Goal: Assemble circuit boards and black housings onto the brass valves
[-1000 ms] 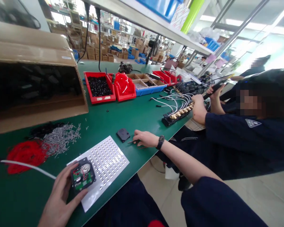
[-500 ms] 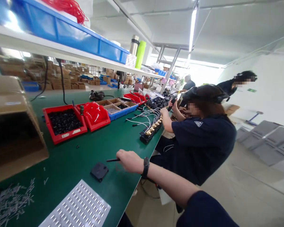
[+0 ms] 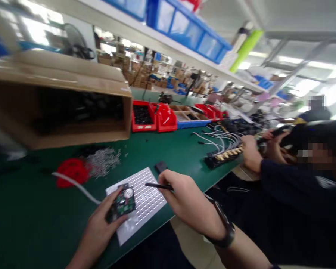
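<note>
My left hand [image 3: 99, 220] holds a small black housing with an open face, showing a green circuit board [image 3: 124, 203] and a round white part. A white cable [image 3: 78, 185] runs from the left toward this hand. My right hand [image 3: 184, 196] is closed on a thin black stick-like tool [image 3: 156, 185], its tip pointing left toward the board but apart from it. Under both lies a pale sheet with rows of silver oval pieces [image 3: 149, 201]. A black square cover [image 3: 160, 166] rests just beyond my right hand, partly hidden by it.
Left stand a cardboard box [image 3: 84, 76], a red round piece [image 3: 72, 172] and loose grey bits [image 3: 105, 161]. Red bins [image 3: 166, 125] and a blue divided tray [image 3: 193, 124] line the back. A co-worker's arm [image 3: 252, 153] works at a wired strip [image 3: 226, 155] on the right.
The view has swung left and down. My left hand has come into view with the circuit-board housing. My right hand, still holding the black tool, is now over the sheet's right side.
</note>
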`<state>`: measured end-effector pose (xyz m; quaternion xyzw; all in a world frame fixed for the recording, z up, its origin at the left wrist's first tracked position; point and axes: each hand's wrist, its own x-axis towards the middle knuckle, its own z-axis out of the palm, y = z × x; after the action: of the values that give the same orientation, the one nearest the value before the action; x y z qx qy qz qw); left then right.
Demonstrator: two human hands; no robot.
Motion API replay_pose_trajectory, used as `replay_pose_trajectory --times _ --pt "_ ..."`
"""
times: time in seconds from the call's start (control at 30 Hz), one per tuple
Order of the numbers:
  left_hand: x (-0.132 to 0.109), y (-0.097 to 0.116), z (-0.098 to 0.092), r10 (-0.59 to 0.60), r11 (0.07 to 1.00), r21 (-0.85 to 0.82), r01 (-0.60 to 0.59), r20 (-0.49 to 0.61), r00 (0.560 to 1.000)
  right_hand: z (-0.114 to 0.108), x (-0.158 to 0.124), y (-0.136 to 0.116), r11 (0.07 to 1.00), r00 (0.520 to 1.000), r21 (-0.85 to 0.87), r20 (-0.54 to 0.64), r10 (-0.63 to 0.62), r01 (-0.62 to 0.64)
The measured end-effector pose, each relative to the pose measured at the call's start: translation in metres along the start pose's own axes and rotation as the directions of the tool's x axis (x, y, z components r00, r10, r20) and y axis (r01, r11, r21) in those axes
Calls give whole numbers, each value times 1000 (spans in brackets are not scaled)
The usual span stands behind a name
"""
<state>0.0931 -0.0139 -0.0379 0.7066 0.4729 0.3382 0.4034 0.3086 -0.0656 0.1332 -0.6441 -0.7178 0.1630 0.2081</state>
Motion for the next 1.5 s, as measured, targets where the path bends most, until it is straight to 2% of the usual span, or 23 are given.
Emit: replay_pose_trajectory --times 0.1,0.17,0.27,0.37,0.5,0.67,0.83,1.0,1.13,1.23,1.33,1.4,1.5 --pt "-3 3 -5 17 999 -51 -14 68 998 32 -1 -27 970 970 226 202 -134 87" --pt "0 3 -6 58 994 -101 -52 58 997 57 3 -37 953 943 283 277 -184 103" --pt "0 3 -6 128 977 -174 -122 28 991 90 16 -38 964 944 252 286 -162 89" --pt "-3 3 -5 167 967 -201 -160 20 986 105 30 -28 964 959 261 256 -120 51" --pt "-3 3 -5 134 974 -184 -131 3 991 102 37 -15 957 970 287 218 -108 42" --pt "-2 1 -5 73 985 -159 -69 23 997 92 39 -10 966 977 255 192 -96 44" --pt "-2 1 -5 85 984 -160 -79 29 996 85 45 -4 973 980 224 178 -93 52" --pt "-2 4 -6 82 985 -154 -73 49 995 88 54 9 984 977 178 205 -60 23" --pt "-1 4 -6 68 989 -136 -60 61 996 95 66 24 982 973 173 199 -115 80" --pt "0 4 -5 44 992 -119 -35 71 996 98 79 34 956 952 271 243 -185 117" --pt "-2 4 -3 37 992 -125 -27 76 996 99 91 39 920 902 375 350 -255 114" --pt "-4 3 0 13 984 -177 -4 49 999 97 97 38 913 880 396 395 -265 97" --pt "-7 2 4 -57 956 -288 52 -9 998 94 101 33 923 877 377 415 -243 77"
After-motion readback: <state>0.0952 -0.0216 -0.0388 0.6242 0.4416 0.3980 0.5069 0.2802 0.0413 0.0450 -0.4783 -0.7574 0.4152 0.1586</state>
